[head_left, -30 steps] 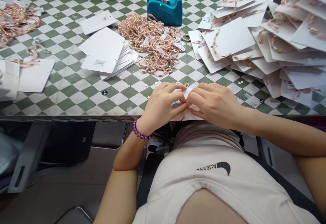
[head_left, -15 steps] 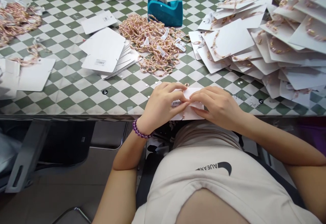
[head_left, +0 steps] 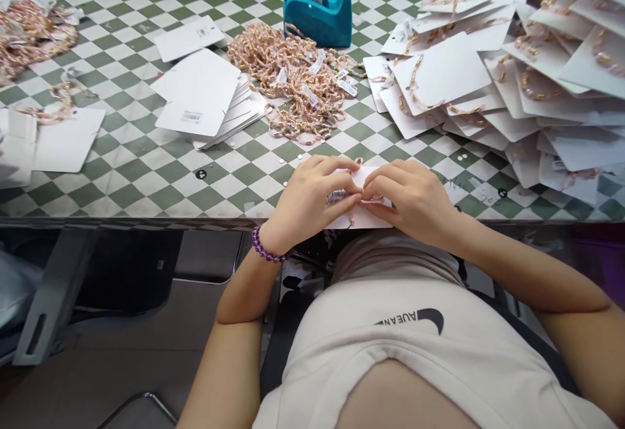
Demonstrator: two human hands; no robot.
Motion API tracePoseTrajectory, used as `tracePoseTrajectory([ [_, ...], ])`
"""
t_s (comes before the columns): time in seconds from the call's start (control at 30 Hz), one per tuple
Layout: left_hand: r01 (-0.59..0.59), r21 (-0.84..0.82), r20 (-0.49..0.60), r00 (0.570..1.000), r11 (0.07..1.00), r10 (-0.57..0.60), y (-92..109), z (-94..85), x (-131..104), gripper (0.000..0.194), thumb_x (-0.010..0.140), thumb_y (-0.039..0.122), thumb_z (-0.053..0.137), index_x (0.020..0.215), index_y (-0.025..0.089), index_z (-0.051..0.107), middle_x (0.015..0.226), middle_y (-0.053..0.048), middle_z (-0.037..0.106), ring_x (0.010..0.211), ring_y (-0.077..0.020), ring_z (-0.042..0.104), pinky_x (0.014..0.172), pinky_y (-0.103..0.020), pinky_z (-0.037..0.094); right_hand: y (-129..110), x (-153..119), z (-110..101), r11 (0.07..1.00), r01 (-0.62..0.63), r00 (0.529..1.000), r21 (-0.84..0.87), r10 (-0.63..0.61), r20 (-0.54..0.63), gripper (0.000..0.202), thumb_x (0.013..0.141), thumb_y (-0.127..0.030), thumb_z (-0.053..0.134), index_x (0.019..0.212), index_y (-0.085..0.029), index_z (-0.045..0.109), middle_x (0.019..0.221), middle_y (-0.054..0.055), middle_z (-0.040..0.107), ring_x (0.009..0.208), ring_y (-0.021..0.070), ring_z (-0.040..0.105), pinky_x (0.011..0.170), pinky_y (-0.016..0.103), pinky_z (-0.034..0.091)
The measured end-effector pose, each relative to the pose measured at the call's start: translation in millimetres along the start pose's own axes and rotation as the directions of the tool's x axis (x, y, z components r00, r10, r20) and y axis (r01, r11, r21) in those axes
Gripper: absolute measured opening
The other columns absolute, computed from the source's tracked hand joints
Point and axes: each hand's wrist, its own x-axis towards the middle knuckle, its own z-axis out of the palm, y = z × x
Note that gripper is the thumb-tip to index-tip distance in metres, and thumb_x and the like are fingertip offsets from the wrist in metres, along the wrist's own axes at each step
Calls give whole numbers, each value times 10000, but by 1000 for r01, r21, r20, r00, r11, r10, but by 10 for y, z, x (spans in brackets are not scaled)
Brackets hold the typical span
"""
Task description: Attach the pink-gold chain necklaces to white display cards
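A white card (head_left: 374, 219) with a barcode lies face to me at the table's front edge, under both hands. Bits of a pink and gold beaded strand (head_left: 359, 161) show at its far and near edges and beside my right fingers. My left hand (head_left: 319, 196), with a purple bead bracelet (head_left: 266, 247) at the wrist, pinches thumb and finger together over the card's middle. Meeting it there, my right hand (head_left: 410, 198) pinches too, its fingertips touching or nearly touching the left ones. The part of the strand between the fingertips is mostly hidden.
Beyond my hands lies a heap of tagged beaded strands (head_left: 297, 77), with a teal tape dispenser (head_left: 317, 20) behind it. Stacked white cards (head_left: 198, 94) are left of the heap. Cards carrying strands (head_left: 442, 77) pile up at the right. Another strand heap (head_left: 34, 35) is far left.
Both hands stay at the card's middle, still pinching. My right fingers have shifted slightly, and more of the beaded strand shows beneath them. The view has moved a little.
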Motion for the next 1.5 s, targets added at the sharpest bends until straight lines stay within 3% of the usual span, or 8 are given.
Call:
tracePoseTrajectory([
  [0.13,-22,-14,16,1000,1000,22,8,-31,-2,107,918,249,598,870,211,685,1233,-31,676,1107,-212,603,1004,-388,440,-20,31,-17,999,21,1000,-32,-21,4,104,919,-215,556,834,-184,608,909,49,710,847,184,586,770,310,387],
  [0.23,-10,-27,-1,1000,1000,10,31,-35,-2,92,900,218,604,852,204,681,1221,-35,689,1107,-208,614,1004,-383,455,9,42,-4,994,52,999,93,-50,-15,116,929,-201,532,834,-188,597,974,50,713,905,178,610,811,308,424],
  [0.37,3,-39,-50,999,999,-5,36,-9,-9,60,871,206,628,840,203,678,1182,-41,716,1079,-202,642,976,-366,485,59,44,22,971,71,997,227,-65,-34,110,914,-165,538,817,-191,584,840,27,692,801,148,606,745,273,461],
  [0.67,-28,-82,-139,990,996,16,-12,33,-49,93,878,288,655,874,201,689,1188,-64,722,1127,-207,659,994,-369,508,34,42,14,972,50,999,231,-50,-8,157,898,-124,532,772,-179,608,801,37,699,770,146,616,715,265,478],
  [0.8,-55,-67,-119,992,996,47,-17,34,-41,96,880,274,654,841,198,696,1172,-66,725,1107,-208,657,978,-365,506,58,45,5,960,62,998,271,-52,-45,135,902,-163,568,780,-174,625,800,38,703,769,144,624,715,260,474],
  [0.97,-28,-43,-84,996,999,25,-13,21,-35,107,895,262,624,841,206,696,1180,-53,716,1086,-208,649,968,-370,496,98,73,-28,943,-10,999,332,-1,33,103,900,-211,610,811,-180,652,808,25,713,765,135,625,733,254,470],
  [1.3,-29,-31,-85,996,999,26,24,30,-40,68,862,218,622,841,189,681,1212,-55,705,1111,-215,638,991,-362,484,43,40,42,983,53,998,174,-44,-53,55,877,-170,594,845,-185,637,870,29,717,776,155,608,745,280,448],
  [1.5,-26,-31,-75,997,999,23,29,31,-46,66,857,215,622,825,192,675,1215,-50,702,1108,-219,633,987,-372,487,44,116,-46,945,-75,997,319,81,-4,75,864,-198,603,875,-179,675,819,17,709,752,144,620,726,265,461],
])
